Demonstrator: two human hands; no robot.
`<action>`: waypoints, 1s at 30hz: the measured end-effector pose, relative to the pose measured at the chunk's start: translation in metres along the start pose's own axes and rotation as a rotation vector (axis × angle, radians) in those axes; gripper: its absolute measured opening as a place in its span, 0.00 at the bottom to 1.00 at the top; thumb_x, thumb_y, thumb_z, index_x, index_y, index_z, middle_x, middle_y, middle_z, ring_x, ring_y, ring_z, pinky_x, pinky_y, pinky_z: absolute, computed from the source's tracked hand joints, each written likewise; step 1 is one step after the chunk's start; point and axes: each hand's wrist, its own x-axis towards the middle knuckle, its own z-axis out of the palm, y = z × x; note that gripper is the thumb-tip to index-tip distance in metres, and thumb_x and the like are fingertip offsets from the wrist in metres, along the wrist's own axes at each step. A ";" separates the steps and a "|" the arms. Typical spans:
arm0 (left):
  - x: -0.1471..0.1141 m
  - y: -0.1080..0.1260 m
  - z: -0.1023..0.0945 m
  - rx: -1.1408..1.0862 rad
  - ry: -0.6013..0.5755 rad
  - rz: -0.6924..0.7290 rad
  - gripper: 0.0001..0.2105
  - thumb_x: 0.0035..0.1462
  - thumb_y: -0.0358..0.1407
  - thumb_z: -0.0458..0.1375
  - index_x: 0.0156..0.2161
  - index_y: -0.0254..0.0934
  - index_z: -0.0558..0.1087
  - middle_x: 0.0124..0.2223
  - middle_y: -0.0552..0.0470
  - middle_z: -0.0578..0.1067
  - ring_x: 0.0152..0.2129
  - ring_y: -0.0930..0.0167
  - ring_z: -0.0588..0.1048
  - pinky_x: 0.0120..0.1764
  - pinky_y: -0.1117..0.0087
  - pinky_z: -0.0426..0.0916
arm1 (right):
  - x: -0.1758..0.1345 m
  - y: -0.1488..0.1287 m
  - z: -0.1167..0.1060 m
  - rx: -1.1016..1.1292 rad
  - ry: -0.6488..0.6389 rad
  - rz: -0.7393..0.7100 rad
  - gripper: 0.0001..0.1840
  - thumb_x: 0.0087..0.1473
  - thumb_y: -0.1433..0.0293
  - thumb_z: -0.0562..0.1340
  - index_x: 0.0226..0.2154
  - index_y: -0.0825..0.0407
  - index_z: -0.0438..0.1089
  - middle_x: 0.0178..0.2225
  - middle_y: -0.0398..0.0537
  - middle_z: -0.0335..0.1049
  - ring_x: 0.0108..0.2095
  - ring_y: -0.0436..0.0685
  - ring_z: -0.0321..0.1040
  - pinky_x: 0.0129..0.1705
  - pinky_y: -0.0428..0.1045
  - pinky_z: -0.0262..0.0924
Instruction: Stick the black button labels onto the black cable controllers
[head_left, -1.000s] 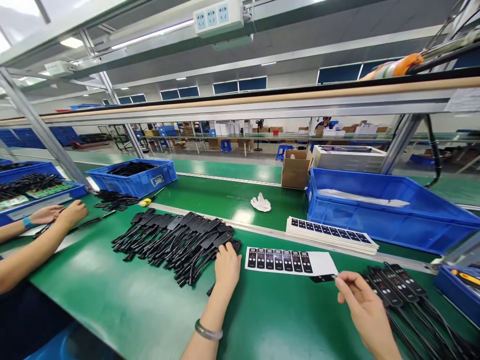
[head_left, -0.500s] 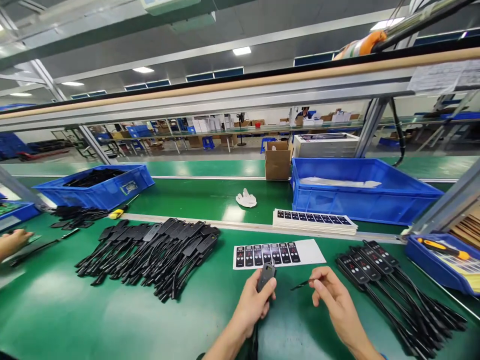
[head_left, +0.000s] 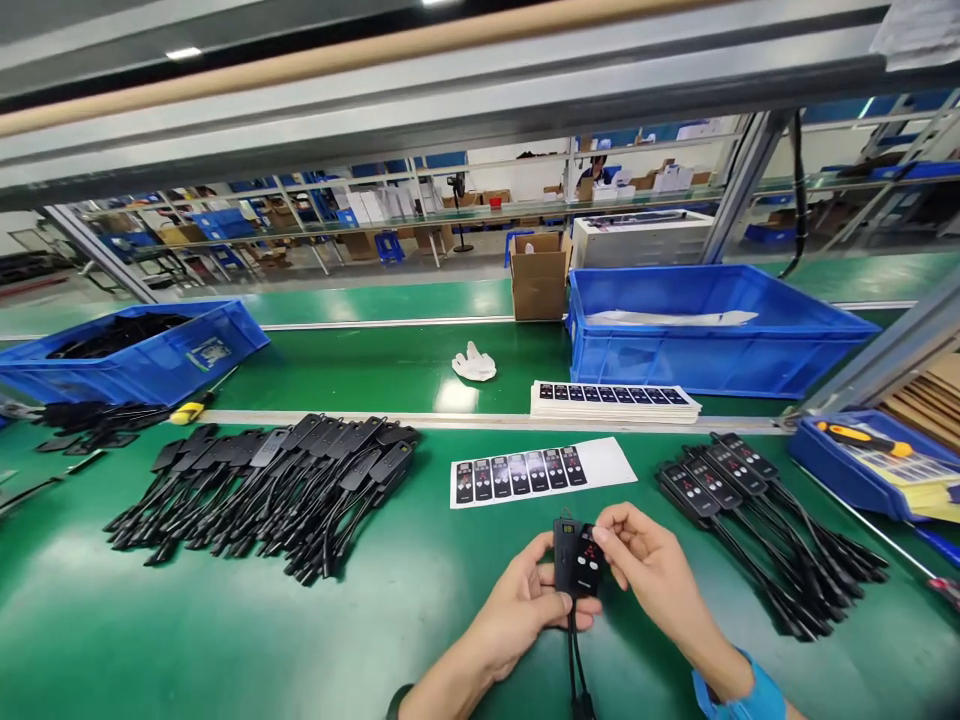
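My left hand (head_left: 529,597) holds a black controller (head_left: 565,562) upright, its small display at the top and its two cables hanging down. Between the thumb and fingers of my right hand (head_left: 651,560) is a black label sticker (head_left: 589,562) with red marks and pale ovals. The sticker overlaps the controller's right side; whether it touches the surface I cannot tell. Just beyond my hands lies a white label sheet (head_left: 611,466) with a row of similar stickers. To the right, labelled controllers (head_left: 716,480) lie with their cables toward me.
A pile of unlabelled controllers (head_left: 300,470) lies to the left. Behind stand a blue bin (head_left: 720,355) and another blue bin (head_left: 150,365) of black parts. A white glove (head_left: 474,363), stacked label sheets (head_left: 615,408) and a yellow-handled cutter (head_left: 862,438) are also there.
My right hand has brought the sticker over to the controller, turning its printed face into view. The controller now stands upright in my left hand. The camera view has tilted down.
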 end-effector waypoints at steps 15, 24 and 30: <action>0.000 -0.001 0.003 0.051 -0.096 -0.044 0.29 0.46 0.34 0.66 0.53 0.35 0.63 0.45 0.38 0.76 0.38 0.61 0.78 0.41 0.61 0.71 | -0.004 -0.001 0.004 -0.100 -0.029 0.045 0.13 0.51 0.59 0.64 0.27 0.52 0.69 0.20 0.39 0.61 0.17 0.46 0.55 0.16 0.42 0.53; 0.000 -0.009 0.000 0.103 -0.131 0.036 0.27 0.51 0.40 0.64 0.54 0.38 0.62 0.37 0.46 0.77 0.36 0.65 0.78 0.39 0.67 0.71 | -0.004 0.000 0.007 -0.080 0.024 0.067 0.13 0.47 0.60 0.65 0.26 0.53 0.69 0.18 0.38 0.60 0.16 0.46 0.54 0.15 0.41 0.54; 0.000 -0.010 0.001 0.134 -0.144 0.072 0.26 0.53 0.41 0.62 0.55 0.37 0.62 0.38 0.45 0.77 0.37 0.65 0.78 0.41 0.65 0.71 | -0.004 -0.001 0.007 -0.096 0.050 0.068 0.14 0.46 0.58 0.66 0.26 0.53 0.69 0.18 0.39 0.62 0.15 0.46 0.55 0.15 0.43 0.54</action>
